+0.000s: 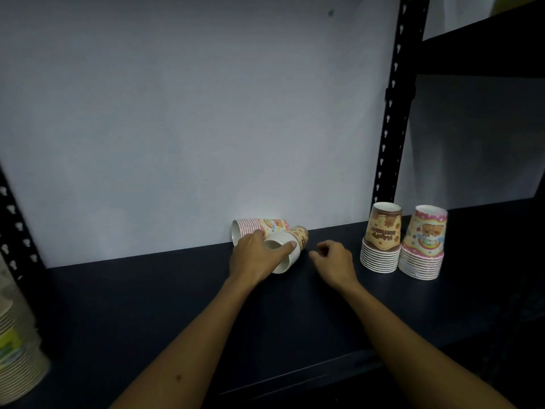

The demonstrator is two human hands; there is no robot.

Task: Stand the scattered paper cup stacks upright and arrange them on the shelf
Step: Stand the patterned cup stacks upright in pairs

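While both bare arms reach across a dark shelf (177,305), the left hand (255,259) rests on a brown cup stack (290,246) lying on its side, fingers spread over the open rim and the index finger (284,248) stretched across the mouth; it touches the stack, but whether it has closed a grip cannot be told. Just behind that hand, against the pale wall (177,113), a pink cup stack (259,227) also lies on its side, its mouth turned to the left and its body touching the brown one. Just to the right of the lying stacks, the right hand (333,259) hovers low over the shelf, fingers loosely curled, holding nothing. Farther right of that hand, two more stacks stand rims down, side by side and nearly touching: a standing brown stack (382,240) nearer the hand and a standing pink stack (423,245) beyond it. Behind them rises a black slotted post (392,107). Far to the left of both hands, at the frame's edge, another post (17,228) leans into view, with a pale stack of cups (17,340) below it.
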